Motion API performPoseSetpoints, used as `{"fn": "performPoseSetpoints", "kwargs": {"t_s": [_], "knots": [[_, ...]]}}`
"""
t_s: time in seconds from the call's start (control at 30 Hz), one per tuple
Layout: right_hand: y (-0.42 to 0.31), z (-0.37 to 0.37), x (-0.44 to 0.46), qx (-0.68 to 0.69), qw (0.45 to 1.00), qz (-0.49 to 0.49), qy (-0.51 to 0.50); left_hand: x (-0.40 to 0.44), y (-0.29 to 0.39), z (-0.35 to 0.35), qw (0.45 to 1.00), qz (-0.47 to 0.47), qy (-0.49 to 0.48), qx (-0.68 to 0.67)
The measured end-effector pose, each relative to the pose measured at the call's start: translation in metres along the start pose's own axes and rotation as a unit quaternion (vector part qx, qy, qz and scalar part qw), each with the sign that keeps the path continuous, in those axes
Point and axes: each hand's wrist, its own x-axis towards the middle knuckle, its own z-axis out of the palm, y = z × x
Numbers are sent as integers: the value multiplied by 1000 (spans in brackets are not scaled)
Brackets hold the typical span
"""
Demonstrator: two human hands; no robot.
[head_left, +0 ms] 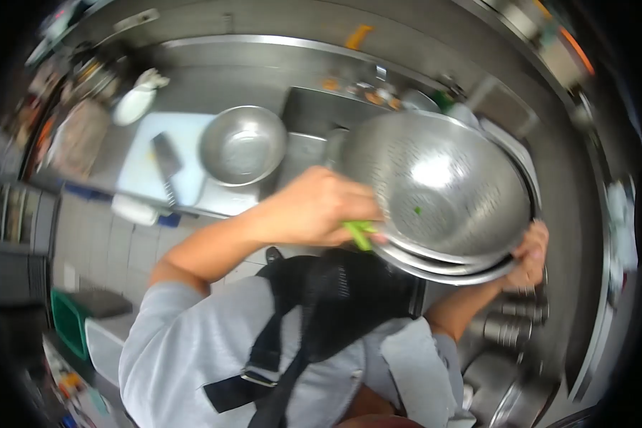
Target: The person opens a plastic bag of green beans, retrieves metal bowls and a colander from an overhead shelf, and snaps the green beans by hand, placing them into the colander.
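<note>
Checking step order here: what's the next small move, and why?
Probably use the left hand to pick the green scrap out of the colander. The scrap lies alone near its bottom, the left hand has green stalks at the near rim, and the right hand supports the right side.

I see a knife (pixel 167 155) on a white cutting board (pixel 137 170) at my view's ten o'clock, a green bin (pixel 68 325) at eight, steel containers (pixel 508 328) at four.

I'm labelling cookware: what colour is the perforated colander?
The colander is plain silver-grey, showing best in the head view.
</note>
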Motion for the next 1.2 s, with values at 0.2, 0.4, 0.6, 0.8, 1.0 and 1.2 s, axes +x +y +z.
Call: {"fn": "performPoseSetpoints", "kwargs": {"t_s": [0.2, 0.4, 0.6, 0.8, 1.0, 1.2], "knots": [[-5, 22, -9, 41, 996, 75, -10, -1, -4, -19, 988, -33, 151, 30], [-2, 32, -10, 77, 994, 75, -31, -5, -46, -80, 854, -184, 477, -95], [5, 22, -13, 83, 993, 82, 29, -114, -59, -185, 767, -271, 579, 63], [-3, 22, -5, 57, 996, 63, 8, -212, -121, -224, 641, -407, 523, 387], [-14, 23, 3, 9, 999, 43, -31, -288, -216, -192, 647, -439, 373, 500], [-16, 19, 1, -17, 997, 68, -21, -325, -242, -145, 669, -483, 335, 453]]}}
